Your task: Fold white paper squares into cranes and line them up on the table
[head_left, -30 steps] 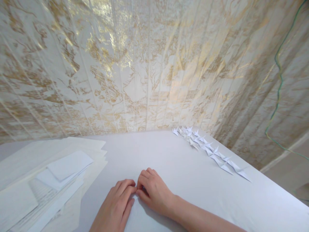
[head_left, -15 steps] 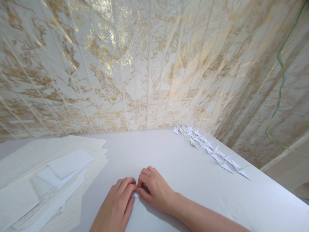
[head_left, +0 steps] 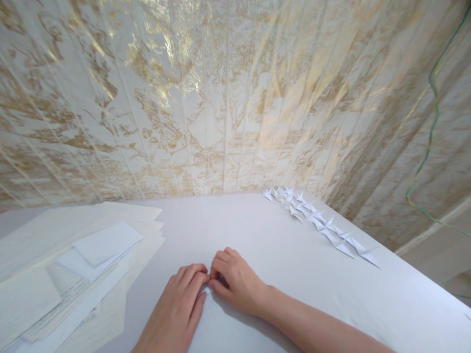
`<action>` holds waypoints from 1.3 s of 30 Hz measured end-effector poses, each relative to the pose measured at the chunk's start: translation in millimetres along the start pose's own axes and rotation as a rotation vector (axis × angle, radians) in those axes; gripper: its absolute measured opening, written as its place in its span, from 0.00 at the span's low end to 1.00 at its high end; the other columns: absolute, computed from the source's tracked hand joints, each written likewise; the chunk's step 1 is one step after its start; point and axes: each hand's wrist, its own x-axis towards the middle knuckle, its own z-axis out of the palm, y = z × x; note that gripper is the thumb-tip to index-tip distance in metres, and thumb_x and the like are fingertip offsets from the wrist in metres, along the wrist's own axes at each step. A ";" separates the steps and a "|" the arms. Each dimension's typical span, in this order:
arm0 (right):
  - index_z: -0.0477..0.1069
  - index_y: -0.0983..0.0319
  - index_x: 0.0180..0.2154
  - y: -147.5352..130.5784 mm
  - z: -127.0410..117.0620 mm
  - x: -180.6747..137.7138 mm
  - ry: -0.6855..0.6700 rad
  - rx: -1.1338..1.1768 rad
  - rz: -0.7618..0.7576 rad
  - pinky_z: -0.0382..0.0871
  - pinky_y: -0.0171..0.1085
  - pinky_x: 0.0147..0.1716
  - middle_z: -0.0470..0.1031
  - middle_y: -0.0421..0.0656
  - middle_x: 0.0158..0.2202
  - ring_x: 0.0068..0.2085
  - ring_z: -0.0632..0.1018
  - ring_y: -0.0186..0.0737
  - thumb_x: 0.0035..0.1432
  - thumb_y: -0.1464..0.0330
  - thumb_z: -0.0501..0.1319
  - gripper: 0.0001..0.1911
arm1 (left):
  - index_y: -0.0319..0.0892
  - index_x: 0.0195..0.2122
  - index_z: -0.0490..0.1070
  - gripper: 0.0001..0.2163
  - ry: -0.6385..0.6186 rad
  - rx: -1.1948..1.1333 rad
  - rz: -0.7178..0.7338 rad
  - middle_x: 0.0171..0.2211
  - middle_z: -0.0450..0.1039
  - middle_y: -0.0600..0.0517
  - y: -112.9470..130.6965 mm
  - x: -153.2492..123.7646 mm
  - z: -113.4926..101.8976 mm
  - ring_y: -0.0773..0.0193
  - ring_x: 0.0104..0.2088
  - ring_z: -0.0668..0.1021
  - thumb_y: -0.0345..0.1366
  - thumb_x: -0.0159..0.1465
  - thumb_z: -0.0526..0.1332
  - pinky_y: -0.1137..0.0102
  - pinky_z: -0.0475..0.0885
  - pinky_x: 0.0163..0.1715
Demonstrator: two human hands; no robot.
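Both my hands rest close together on the white table (head_left: 279,255) near its front edge. My left hand (head_left: 176,309) lies palm down with fingers curled toward the right one. My right hand (head_left: 235,279) has its fingers bent and pinched against the left fingertips. Whatever lies between the fingertips is hidden; only white surface shows under them.
A row of several small white folded paper figures (head_left: 316,223) runs along the table's right back edge. A loose stack of white paper sheets (head_left: 73,260) lies at the left. A gold-patterned curtain (head_left: 221,98) hangs behind the table, with a green cord (head_left: 429,142) at the right.
Both hands stay pressed together in almost the same spot. The view has tilted slightly, so everything sits a little higher in the picture.
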 end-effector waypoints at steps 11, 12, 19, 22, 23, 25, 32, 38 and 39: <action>0.67 0.62 0.30 0.9 -0.4 0.9 0.021 -0.001 -0.032 0.60 0.37 0.40 0.69 0.41 0.32 0.37 0.68 0.40 0.55 0.75 0.64 0.06 | 0.47 0.47 0.62 0.08 -0.009 -0.038 -0.022 0.48 0.67 0.48 1.4 -1.5 -0.3 0.55 0.49 0.71 0.32 0.69 0.49 0.55 0.70 0.48; 0.67 0.62 0.30 1.0 -0.3 0.6 0.025 0.003 -0.035 0.60 0.37 0.40 0.69 0.41 0.32 0.37 0.68 0.40 0.55 0.75 0.64 0.07 | 0.47 0.47 0.62 0.08 -0.010 -0.040 -0.023 0.48 0.67 0.48 1.8 -1.7 -0.5 0.55 0.49 0.71 0.32 0.69 0.49 0.55 0.70 0.48; 0.66 0.62 0.29 3.3 -1.0 0.0 0.020 0.031 -0.065 0.60 0.37 0.40 0.68 0.40 0.31 0.36 0.68 0.39 0.55 0.75 0.64 0.08 | 0.47 0.47 0.62 0.08 -0.022 -0.037 -0.016 0.48 0.67 0.49 2.8 -1.4 -2.4 0.55 0.48 0.71 0.31 0.69 0.50 0.55 0.70 0.48; 0.65 0.61 0.29 4.6 -0.1 0.0 0.024 0.036 -0.065 0.60 0.37 0.39 0.68 0.39 0.31 0.36 0.68 0.39 0.55 0.75 0.63 0.08 | 0.46 0.47 0.62 0.08 -0.028 -0.032 -0.015 0.48 0.66 0.49 2.2 -0.9 -2.5 0.56 0.48 0.70 0.31 0.69 0.50 0.55 0.70 0.48; 0.65 0.61 0.29 4.9 0.3 0.0 0.026 0.036 -0.066 0.60 0.37 0.39 0.68 0.39 0.30 0.36 0.68 0.39 0.55 0.75 0.63 0.08 | 0.46 0.48 0.62 0.08 -0.030 -0.030 -0.015 0.48 0.66 0.48 1.9 -0.8 -2.2 0.56 0.48 0.70 0.31 0.69 0.50 0.55 0.70 0.48; 0.65 0.61 0.29 5.3 0.8 0.1 0.029 0.037 -0.068 0.60 0.37 0.39 0.68 0.39 0.30 0.36 0.67 0.39 0.55 0.75 0.63 0.08 | 0.46 0.48 0.62 0.08 -0.032 -0.028 -0.013 0.48 0.66 0.48 1.5 -0.8 -1.5 0.56 0.48 0.70 0.31 0.69 0.50 0.55 0.70 0.48; 0.66 0.62 0.29 4.7 0.3 0.1 0.035 0.036 -0.071 0.60 0.36 0.38 0.68 0.40 0.30 0.36 0.68 0.39 0.54 0.76 0.64 0.08 | 0.46 0.49 0.62 0.09 -0.034 -0.032 -0.019 0.48 0.66 0.48 2.5 -1.5 -1.4 0.56 0.49 0.70 0.32 0.69 0.49 0.55 0.69 0.48; 0.66 0.62 0.29 3.6 1.0 -0.2 0.031 0.036 -0.069 0.60 0.37 0.39 0.68 0.40 0.31 0.36 0.68 0.39 0.54 0.76 0.64 0.08 | 0.45 0.48 0.64 0.09 -0.035 -0.063 -0.044 0.48 0.66 0.48 2.0 0.5 -1.0 0.55 0.49 0.70 0.33 0.69 0.50 0.54 0.69 0.49; 0.66 0.62 0.29 3.4 1.0 -0.1 0.027 0.038 -0.065 0.60 0.37 0.39 0.69 0.40 0.31 0.36 0.68 0.39 0.54 0.76 0.65 0.08 | 0.45 0.48 0.64 0.09 -0.038 -0.074 -0.050 0.48 0.67 0.47 1.6 0.9 -0.7 0.54 0.49 0.70 0.33 0.69 0.50 0.54 0.69 0.49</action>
